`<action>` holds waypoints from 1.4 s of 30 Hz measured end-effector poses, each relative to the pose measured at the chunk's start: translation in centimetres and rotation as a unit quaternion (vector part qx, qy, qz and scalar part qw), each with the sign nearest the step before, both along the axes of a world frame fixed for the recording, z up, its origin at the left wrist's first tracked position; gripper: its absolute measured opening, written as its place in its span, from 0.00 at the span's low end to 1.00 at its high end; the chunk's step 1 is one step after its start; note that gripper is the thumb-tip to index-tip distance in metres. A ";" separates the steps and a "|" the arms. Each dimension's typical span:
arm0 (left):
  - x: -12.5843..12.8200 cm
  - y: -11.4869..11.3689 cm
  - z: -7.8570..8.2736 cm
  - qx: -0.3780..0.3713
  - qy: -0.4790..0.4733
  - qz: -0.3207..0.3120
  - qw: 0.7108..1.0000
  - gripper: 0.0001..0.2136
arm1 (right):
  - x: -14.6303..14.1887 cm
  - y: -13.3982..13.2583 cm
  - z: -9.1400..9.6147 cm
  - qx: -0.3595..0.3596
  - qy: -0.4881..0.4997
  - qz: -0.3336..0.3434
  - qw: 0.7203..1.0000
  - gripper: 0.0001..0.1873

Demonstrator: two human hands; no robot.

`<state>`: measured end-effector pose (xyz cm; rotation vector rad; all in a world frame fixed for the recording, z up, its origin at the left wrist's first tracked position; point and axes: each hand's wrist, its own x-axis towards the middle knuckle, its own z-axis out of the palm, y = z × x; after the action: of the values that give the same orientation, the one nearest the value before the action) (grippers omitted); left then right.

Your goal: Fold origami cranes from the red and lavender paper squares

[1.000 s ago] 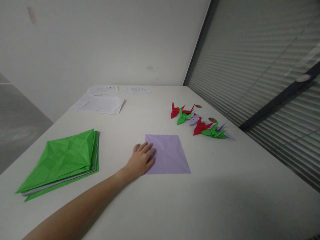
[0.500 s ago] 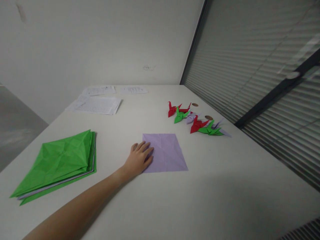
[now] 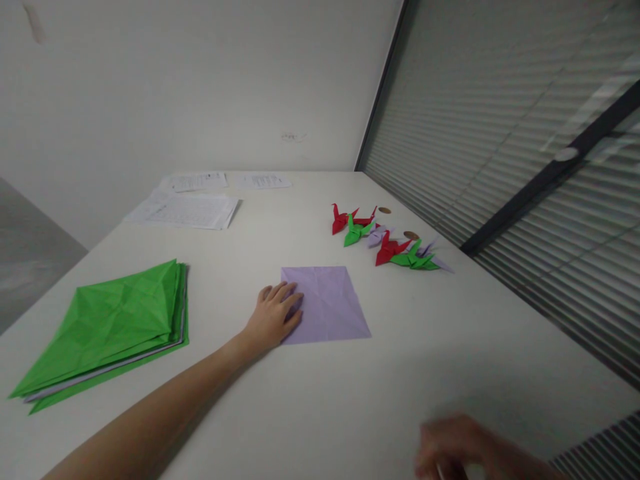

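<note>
A square sheet of lilac paper (image 3: 331, 301) lies flat on the white table (image 3: 310, 413). My left hand (image 3: 273, 315) rests on its left edge, fingers stretched out flat on the paper. My right hand (image 3: 463, 450) shows at the bottom right, blurred by motion, above the table's near edge; its fingers cannot be made out. A stack of green paper sheets (image 3: 113, 320) lies to the left of my left arm.
Several folded paper cranes (image 3: 385, 241) in red, green and lilac sit in a row at the right, with two small brown discs (image 3: 411, 235) beside them. Printed white sheets (image 3: 185, 208) lie at the far left. A window with blinds (image 3: 525, 133) runs along the right.
My blurred right hand has come into view at the bottom right. The view has shifted slightly; my left hand stays flat on the lilac paper.
</note>
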<state>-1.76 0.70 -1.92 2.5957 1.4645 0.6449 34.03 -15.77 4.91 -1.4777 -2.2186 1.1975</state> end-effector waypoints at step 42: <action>-1.8 0.4 4.7 0.028 -0.332 -0.105 0.937 0.07 | -7.7 19.4 -3.1 0.260 0.314 -0.194 0.892 0.06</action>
<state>-3.58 1.14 2.75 2.1753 0.9465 1.3653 26.38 3.59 1.84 -1.0400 -1.5357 0.7222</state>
